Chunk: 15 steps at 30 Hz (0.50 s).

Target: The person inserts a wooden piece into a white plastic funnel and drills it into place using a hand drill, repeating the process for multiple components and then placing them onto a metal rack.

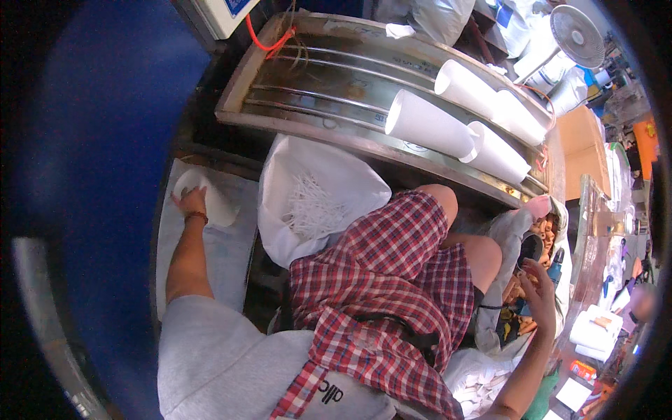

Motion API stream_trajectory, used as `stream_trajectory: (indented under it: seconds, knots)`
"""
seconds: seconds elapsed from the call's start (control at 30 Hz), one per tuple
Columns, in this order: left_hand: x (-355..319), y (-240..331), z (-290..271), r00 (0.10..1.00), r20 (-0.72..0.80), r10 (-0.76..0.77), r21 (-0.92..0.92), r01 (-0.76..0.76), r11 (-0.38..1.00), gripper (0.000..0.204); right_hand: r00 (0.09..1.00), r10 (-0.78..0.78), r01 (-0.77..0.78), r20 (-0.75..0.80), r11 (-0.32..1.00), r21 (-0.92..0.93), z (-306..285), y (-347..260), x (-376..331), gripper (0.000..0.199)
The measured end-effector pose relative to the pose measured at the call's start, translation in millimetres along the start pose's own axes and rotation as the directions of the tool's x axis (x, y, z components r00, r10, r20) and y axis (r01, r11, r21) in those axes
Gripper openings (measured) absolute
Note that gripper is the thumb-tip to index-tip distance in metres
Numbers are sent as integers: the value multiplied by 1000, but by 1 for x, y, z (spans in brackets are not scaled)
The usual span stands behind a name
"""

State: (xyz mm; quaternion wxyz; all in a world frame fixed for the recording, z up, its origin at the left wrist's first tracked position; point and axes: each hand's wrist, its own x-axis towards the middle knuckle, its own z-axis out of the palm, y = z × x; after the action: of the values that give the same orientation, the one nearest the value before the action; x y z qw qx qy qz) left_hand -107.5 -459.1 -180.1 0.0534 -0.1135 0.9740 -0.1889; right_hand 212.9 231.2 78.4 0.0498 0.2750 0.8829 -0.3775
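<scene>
- Landmark: the white bag (336, 159), smooth, folded at its mouth, holding a loose heap of thin white strips (309, 208).
- Left of the white bag: a white cup (222, 203), matt, tapered and round-mouthed, lying on its side upon a pale, flat sheet (183, 255).
- At that cup: the left hand (190, 201), fingers partly spread and bent over its rim, touching it; whether they grip firmly, I cannot tell.
- Beyond the white bag: a metal trough (234, 98), dull-edged, crossed lengthwise by shiny rods (318, 99); on these lie larger white tapered cylinders (428, 127) in two rows.
- Right of the white bag, past the checked cloth (392, 234): the right hand (540, 290), fingers half curled and apart, over a grey sack (498, 241) of brown, rounded pieces (549, 234); whether anything is pinched there, I cannot tell.
</scene>
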Motion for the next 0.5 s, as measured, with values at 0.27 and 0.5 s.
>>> stream_trajectory:
  seconds: [0.27, 0.5]
  knots:
    - [-87, -77, 86, 432, 590, -683, -764, 572, -298, 50, 951, -222, 212, 216, 975, 71, 48, -23, 27, 31]
    - [-74, -66, 37, 804, 576, -146, -601, 295, -743, 55, 589, -805, 800, -71, 593, -87, 142, -95, 24, 46]
